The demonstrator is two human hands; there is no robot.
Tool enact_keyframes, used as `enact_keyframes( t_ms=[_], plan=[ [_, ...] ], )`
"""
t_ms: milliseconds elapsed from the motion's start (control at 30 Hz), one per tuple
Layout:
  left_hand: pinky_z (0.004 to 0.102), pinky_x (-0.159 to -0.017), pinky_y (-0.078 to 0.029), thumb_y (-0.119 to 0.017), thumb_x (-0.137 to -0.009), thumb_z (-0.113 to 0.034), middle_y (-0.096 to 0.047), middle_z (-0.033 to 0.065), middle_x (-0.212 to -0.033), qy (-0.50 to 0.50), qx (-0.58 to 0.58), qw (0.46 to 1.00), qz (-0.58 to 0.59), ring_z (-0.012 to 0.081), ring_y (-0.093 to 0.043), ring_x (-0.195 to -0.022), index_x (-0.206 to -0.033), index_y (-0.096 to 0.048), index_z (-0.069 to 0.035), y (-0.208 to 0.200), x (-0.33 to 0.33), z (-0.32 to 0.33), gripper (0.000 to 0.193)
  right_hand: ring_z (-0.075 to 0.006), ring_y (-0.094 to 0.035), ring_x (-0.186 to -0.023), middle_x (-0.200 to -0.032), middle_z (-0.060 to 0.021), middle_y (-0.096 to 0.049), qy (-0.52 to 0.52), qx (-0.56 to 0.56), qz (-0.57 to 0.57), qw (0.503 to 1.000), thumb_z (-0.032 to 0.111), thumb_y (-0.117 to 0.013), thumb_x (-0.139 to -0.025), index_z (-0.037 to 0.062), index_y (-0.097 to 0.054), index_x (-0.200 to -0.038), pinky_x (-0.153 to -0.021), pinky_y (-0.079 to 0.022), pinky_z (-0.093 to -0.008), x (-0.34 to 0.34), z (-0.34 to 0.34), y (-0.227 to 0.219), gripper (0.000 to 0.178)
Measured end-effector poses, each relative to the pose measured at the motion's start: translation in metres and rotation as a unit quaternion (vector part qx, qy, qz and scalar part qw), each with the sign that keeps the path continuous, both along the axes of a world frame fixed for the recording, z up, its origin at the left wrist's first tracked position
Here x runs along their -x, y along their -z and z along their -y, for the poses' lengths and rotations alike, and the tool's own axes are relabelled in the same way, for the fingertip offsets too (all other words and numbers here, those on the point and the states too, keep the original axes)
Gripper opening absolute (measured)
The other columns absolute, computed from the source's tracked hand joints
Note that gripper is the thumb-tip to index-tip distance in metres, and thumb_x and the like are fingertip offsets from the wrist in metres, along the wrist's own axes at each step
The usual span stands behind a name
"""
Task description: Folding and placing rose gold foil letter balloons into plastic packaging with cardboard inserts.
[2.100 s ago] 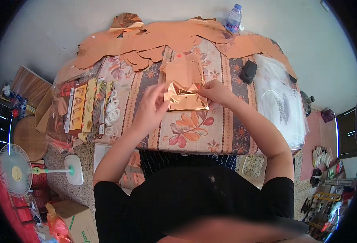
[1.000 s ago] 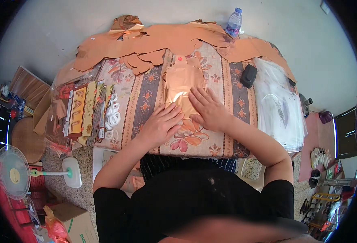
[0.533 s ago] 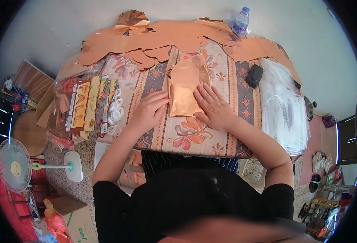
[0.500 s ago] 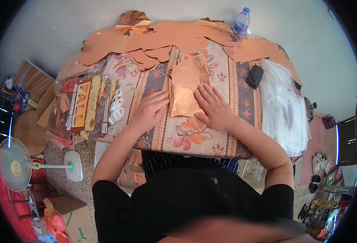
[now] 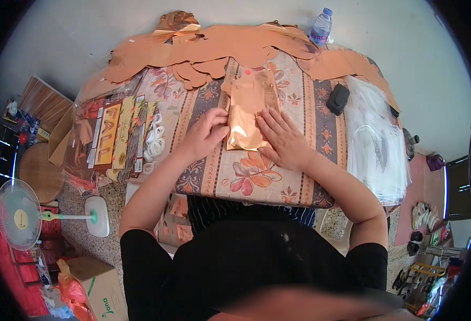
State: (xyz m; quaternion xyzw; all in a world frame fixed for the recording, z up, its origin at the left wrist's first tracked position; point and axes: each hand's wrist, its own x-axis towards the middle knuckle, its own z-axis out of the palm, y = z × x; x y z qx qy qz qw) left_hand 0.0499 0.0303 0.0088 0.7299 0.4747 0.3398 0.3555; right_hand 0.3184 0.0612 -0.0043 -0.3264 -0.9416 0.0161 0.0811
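A folded, shiny copper-coloured foil sheet (image 5: pixel 244 115) lies on the flowered tablecloth in front of me, with a small red spot near its far end. My right hand (image 5: pixel 284 140) rests flat over its right side, fingers stretched out. Along its left edge is my left hand (image 5: pixel 207 135), palm down, with bent fingers and the thumb a little apart from them. The fingertips touch or nearly touch the foil's edge.
Scalloped copper-coloured sheets (image 5: pixel 214 43) spread across the table's far side, near a water bottle (image 5: pixel 321 27). A black case (image 5: pixel 337 99) and clear plastic sleeves (image 5: pixel 377 144) lie right. Packaged banners (image 5: pixel 110 136) and white ribbon coils (image 5: pixel 154 140) lie left; a fan (image 5: pixel 19 214) stands beyond.
The foil has shifted slightly right and away from me, and light falls differently on its near end. My left fingers have bent more at its edge; my right hand stays flat.
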Motion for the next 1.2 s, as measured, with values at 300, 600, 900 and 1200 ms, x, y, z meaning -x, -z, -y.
enact_keyframes(
  t_ms=[300, 600, 900, 1200],
  plan=[
    [0.0407, -0.1, -0.041, -0.068, -0.083, -0.018, -0.054, 0.0201, -0.125, -0.083, -0.038, 0.996, -0.024, 0.0315, -0.057, -0.115, -0.129, -0.035, 0.001, 0.012, -0.018, 0.009, 0.06, -0.034, -0.015, -0.145, -0.154, -0.0189, -0.024, -0.008, -0.022, 0.006, 1.0, 0.049, -0.038, -0.096, 0.0001, -0.021, -0.149, -0.118, -0.01, -0.0452, 0.0, -0.001, 0.003, 0.074],
    [0.04, -0.104, -0.038, -0.068, -0.078, -0.008, -0.049, 0.0205, -0.131, -0.059, -0.081, 0.989, -0.112, 0.0309, -0.048, -0.127, -0.137, -0.031, 0.0, 0.013, -0.017, 0.011, 0.07, -0.0301, -0.017, -0.145, -0.153, -0.0173, -0.026, -0.024, 0.11, -0.116, 0.987, 0.027, -0.04, -0.099, 0.0003, -0.029, -0.146, -0.118, -0.008, -0.0447, -0.009, -0.008, -0.002, 0.055],
    [0.0441, -0.102, -0.037, -0.066, -0.077, -0.013, -0.054, 0.0201, -0.117, -0.056, -0.128, 0.982, -0.127, 0.0339, -0.053, -0.114, -0.135, -0.033, -0.004, 0.014, -0.017, 0.012, 0.067, -0.0357, -0.034, -0.137, -0.143, -0.0221, -0.042, 0.038, 0.143, -0.248, 0.957, 0.015, -0.05, -0.094, -0.0009, -0.039, -0.14, -0.115, -0.022, -0.0461, -0.032, -0.021, -0.016, 0.05],
    [0.0442, -0.101, -0.038, -0.07, -0.075, -0.015, -0.055, 0.0198, -0.118, -0.068, -0.122, 0.982, -0.126, 0.0339, -0.053, -0.113, -0.136, -0.033, -0.004, 0.011, -0.019, 0.013, 0.072, -0.0343, -0.032, -0.138, -0.144, -0.0212, -0.039, 0.055, 0.026, -0.166, 0.984, 0.019, -0.055, -0.09, -0.0006, -0.039, -0.139, -0.114, -0.023, -0.0464, -0.02, -0.013, -0.002, 0.055]
  ],
)
